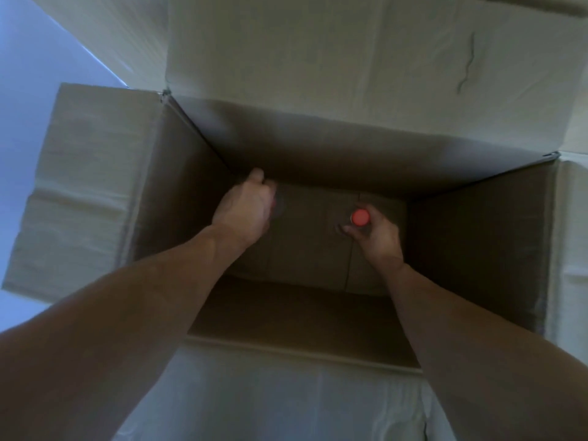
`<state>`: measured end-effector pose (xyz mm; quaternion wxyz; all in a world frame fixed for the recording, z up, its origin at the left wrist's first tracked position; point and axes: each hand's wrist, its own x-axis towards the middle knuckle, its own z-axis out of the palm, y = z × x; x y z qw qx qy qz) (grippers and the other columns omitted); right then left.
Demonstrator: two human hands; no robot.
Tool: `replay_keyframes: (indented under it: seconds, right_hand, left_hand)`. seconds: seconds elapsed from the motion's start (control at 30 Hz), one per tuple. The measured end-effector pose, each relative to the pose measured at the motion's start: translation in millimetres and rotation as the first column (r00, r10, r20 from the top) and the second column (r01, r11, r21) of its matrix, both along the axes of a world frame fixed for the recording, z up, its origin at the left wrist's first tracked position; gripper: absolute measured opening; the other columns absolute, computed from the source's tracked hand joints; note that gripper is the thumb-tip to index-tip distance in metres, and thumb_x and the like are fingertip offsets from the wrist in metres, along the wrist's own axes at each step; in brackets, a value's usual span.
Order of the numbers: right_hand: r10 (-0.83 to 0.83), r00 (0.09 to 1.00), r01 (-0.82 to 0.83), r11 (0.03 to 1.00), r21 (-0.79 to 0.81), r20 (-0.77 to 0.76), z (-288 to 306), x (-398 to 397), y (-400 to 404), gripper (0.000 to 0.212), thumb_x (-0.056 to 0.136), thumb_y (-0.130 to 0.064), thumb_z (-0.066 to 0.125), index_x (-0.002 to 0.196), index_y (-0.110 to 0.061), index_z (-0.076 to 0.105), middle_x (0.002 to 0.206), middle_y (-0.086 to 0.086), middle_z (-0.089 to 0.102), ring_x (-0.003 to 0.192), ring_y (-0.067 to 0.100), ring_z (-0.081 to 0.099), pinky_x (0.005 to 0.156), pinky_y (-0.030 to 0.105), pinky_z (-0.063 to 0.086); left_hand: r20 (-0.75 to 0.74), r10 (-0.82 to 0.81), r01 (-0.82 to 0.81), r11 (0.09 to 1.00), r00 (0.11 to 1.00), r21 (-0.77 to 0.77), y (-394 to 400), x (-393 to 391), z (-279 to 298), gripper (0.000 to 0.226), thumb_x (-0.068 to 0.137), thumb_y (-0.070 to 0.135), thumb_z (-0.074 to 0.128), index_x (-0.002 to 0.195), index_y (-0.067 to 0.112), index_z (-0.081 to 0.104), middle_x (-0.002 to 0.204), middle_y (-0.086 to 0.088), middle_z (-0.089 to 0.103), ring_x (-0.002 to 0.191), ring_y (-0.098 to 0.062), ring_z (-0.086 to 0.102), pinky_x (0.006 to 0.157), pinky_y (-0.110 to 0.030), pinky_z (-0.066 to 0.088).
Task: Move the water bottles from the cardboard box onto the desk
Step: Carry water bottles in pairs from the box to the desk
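I look straight down into a deep, dim cardboard box (pixel 191 173) with its flaps folded out. Both my arms reach down inside. My right hand (pixel 378 232) grips an upright water bottle just below its red cap (pixel 360 217), right of the middle of the box floor. My left hand (pixel 246 208) is curled near the far left corner, fingers bent round something mostly hidden beneath it; only a faint dark round edge shows at its right side, perhaps another bottle. The desk is out of view.
The four flaps (pixel 318 52) spread around the opening and narrow the way in and out. The brown box floor (pixel 311 249) shows a centre seam. A pale floor or wall (pixel 28 58) lies at the upper left outside the box.
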<state>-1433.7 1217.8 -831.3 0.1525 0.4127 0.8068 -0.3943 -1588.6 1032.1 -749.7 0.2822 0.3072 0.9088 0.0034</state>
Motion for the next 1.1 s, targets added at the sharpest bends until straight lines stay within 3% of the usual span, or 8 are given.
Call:
replay_keyframes:
  seconds: [0.13, 0.23, 0.43, 0.53, 0.73, 0.9, 1.03, 1.1]
  right_hand:
    - [0.017, 1.0, -0.018, 0.999, -0.043, -0.01, -3, 6, 1, 0.06, 0.087, -0.019, 0.076, 0.142, -0.012, 0.052, 0.139, 0.011, 0.058, 0.131, 0.026, 0.051, 0.112, 0.034, 0.038]
    - [0.016, 0.999, -0.019, 0.998, -0.067, -0.052, -8, 11, 1, 0.059, 0.086, -0.016, 0.077, 0.141, -0.013, 0.054, 0.138, 0.011, 0.059, 0.129, 0.025, 0.053, 0.111, 0.03, 0.038]
    - [0.036, 0.995, -0.042, 0.997, -0.065, -0.089, -17, 16, 10, 0.053, 0.084, -0.021, 0.079, 0.133, -0.016, 0.06, 0.131, 0.009, 0.062, 0.122, 0.024, 0.057, 0.105, 0.029, 0.043]
    - [0.061, 0.996, -0.067, 0.994, -0.087, -0.071, -23, 18, 10, 0.051, 0.082, -0.021, 0.08, 0.129, -0.019, 0.061, 0.128, 0.007, 0.062, 0.118, 0.022, 0.058, 0.101, 0.026, 0.044]
    - [0.072, 0.996, -0.079, 0.982, -0.17, -0.05, -37, 31, 11, 0.07, 0.071, 0.004, 0.077, 0.133, -0.023, 0.057, 0.134, 0.003, 0.058, 0.126, 0.021, 0.054, 0.1, 0.021, 0.039]
    - [0.057, 0.996, -0.065, 0.99, -0.127, -0.072, -37, 25, 8, 0.064, 0.075, 0.001, 0.081, 0.131, -0.02, 0.058, 0.133, 0.005, 0.061, 0.125, 0.022, 0.055, 0.099, 0.018, 0.038]
    - [-0.006, 0.993, -0.014, 0.984, -0.178, -0.114, -19, 15, 5, 0.056, 0.077, -0.006, 0.081, 0.128, -0.015, 0.059, 0.127, 0.006, 0.063, 0.119, 0.021, 0.058, 0.103, 0.027, 0.045]
    - [-0.046, 0.989, 0.015, 0.977, -0.215, -0.139, -3, 10, 6, 0.052, 0.076, -0.005, 0.081, 0.122, -0.016, 0.06, 0.117, 0.001, 0.063, 0.112, 0.018, 0.06, 0.094, 0.022, 0.046]
  left_hand:
    - [0.092, -0.093, 0.079, 0.985, 0.991, 0.151, 15, 23, -19, 0.029, 0.093, 0.016, 0.067, 0.12, 0.013, 0.059, 0.143, -0.011, 0.041, 0.113, -0.035, 0.061, 0.096, -0.044, 0.052]
    - [0.179, -0.019, -0.03, 0.962, 0.984, 0.271, 14, 24, -35, 0.034, 0.084, 0.018, 0.076, 0.116, 0.02, 0.064, 0.132, -0.006, 0.047, 0.114, -0.03, 0.059, 0.097, -0.042, 0.05]
    - [0.386, 0.044, -0.123, 0.975, 0.922, 0.184, -7, 2, -72, 0.087, 0.065, 0.009, 0.091, 0.142, 0.024, 0.053, 0.144, -0.009, 0.048, 0.139, -0.028, 0.041, 0.114, -0.033, 0.034]
    - [0.439, 0.066, -0.162, 0.969, 0.896, 0.185, -8, 1, -88, 0.096, 0.061, 0.001, 0.09, 0.146, 0.02, 0.049, 0.146, -0.008, 0.048, 0.14, -0.026, 0.041, 0.115, -0.032, 0.034]
    - [0.455, 0.172, -0.292, 0.933, 0.874, 0.209, -9, 5, -111, 0.089, 0.06, -0.002, 0.091, 0.139, 0.012, 0.053, 0.138, -0.008, 0.058, 0.13, -0.026, 0.053, 0.107, -0.034, 0.042]
    - [0.377, 0.176, -0.278, 0.931, 0.909, 0.235, -6, 10, -112, 0.076, 0.064, 0.016, 0.093, 0.133, 0.015, 0.059, 0.13, -0.007, 0.065, 0.122, -0.025, 0.058, 0.093, -0.024, 0.042]
    - [0.395, 0.151, -0.268, 0.927, 0.906, 0.261, -5, 12, -98, 0.076, 0.066, 0.022, 0.093, 0.133, 0.014, 0.057, 0.129, -0.009, 0.065, 0.121, -0.027, 0.059, 0.099, -0.032, 0.046]
    - [0.423, 0.139, -0.282, 0.912, 0.895, 0.297, -2, 11, -82, 0.07, 0.065, 0.019, 0.093, 0.127, 0.014, 0.059, 0.122, -0.006, 0.066, 0.116, -0.025, 0.061, 0.098, -0.035, 0.048]
